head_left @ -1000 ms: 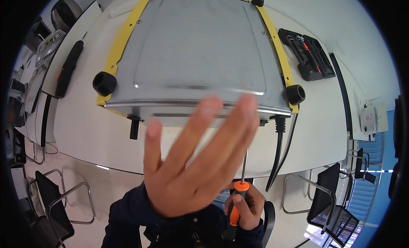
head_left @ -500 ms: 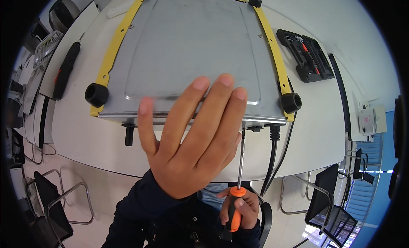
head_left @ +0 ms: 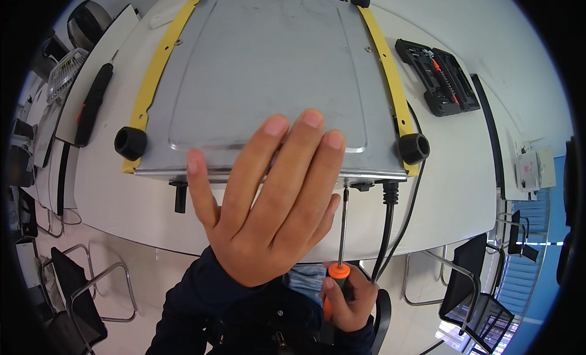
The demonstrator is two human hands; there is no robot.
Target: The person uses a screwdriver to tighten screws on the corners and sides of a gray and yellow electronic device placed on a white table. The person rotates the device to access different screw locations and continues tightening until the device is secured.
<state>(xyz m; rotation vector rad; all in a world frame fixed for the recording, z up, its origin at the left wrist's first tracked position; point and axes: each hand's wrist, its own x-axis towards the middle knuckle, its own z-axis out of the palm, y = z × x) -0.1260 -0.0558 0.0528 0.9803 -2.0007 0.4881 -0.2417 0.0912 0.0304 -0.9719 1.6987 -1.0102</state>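
The left grip (head_left: 262, 233) is released, its fingers spread over the near edge of the metal box (head_left: 262, 68), which lies under and ahead of this grip. To the right of it and nearer to the body, the right grip (head_left: 352, 299) is grasping the screwdriver (head_left: 339, 271) by the handle; from there the long axis runs ahead, with the tip at the box's near side
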